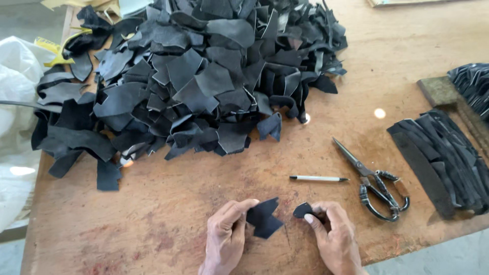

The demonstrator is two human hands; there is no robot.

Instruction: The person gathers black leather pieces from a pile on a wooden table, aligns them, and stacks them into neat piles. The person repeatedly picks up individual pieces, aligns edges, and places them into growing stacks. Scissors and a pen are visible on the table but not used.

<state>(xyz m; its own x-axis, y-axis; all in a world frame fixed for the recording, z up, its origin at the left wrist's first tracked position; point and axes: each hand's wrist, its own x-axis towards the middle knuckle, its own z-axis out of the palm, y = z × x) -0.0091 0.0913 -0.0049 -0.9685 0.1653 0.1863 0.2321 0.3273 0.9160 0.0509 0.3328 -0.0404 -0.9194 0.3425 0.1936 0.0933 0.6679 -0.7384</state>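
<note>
Both forearms are cut off by the lower edge. The left hand (226,231) pinches a jagged black scrap (264,218) low on the wooden surface (168,214), its grip closed on it. The right hand (333,235) pinches a small dark piece (302,210), partly hidden by fingers.

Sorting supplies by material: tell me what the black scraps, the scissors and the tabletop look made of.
Black irregular scraps: probably leather or a synthetic look-alike, matte, curling at cut edges. Long-bladed scissors: dull grey metal with dark wrapped handles. Brown tabletop: wood or plywood, worn, stained, unvarnished.

white plastic sack (15,127), table's left edge
</note>
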